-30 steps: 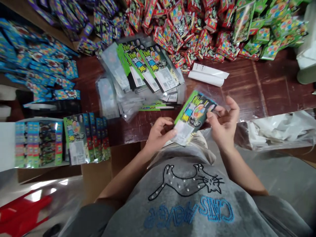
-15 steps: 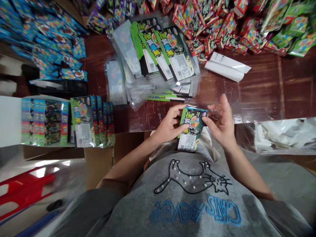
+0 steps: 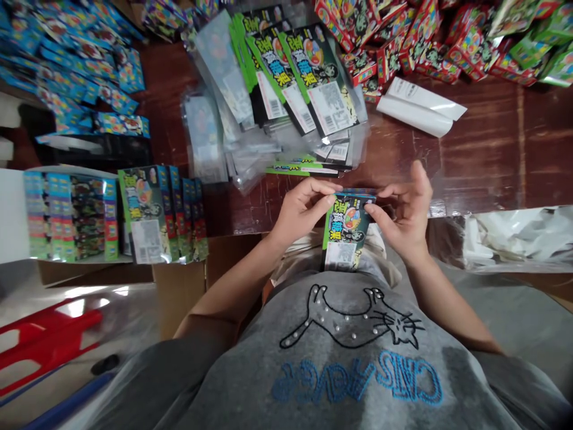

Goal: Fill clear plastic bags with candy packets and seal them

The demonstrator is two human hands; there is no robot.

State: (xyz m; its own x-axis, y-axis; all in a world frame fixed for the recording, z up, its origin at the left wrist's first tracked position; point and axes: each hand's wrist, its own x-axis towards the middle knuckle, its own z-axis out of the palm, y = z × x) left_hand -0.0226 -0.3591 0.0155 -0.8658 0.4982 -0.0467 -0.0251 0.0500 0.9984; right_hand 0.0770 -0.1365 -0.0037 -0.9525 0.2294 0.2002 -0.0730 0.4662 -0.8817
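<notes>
A candy pack [image 3: 344, 230] with a black and green printed face and a pale label hangs upright in front of my lap. My left hand [image 3: 302, 209] pinches its upper left corner between thumb and fingers. At the upper right corner, the thumb and forefinger of my right hand [image 3: 405, 218] close on the edge, while another finger points up. Blue box edges show along the pack's top. Beyond my hands, flat plastic bags with matching printed cards [image 3: 308, 77] lie in an overlapping pile on the dark table [image 3: 483, 155].
Packs stand in a row in a carton [image 3: 156, 215] at the left. Small blue boxes [image 3: 85, 65], red boxes [image 3: 425, 42] and green boxes [image 3: 537, 48] are heaped at the back. A folded white paper [image 3: 421, 107] lies right of the bags. White scraps fill a clear bag [image 3: 505, 239].
My left thumb has moved up from the pack's face to its top edge. My right hand stays at the other corner. The view has shifted slightly.
</notes>
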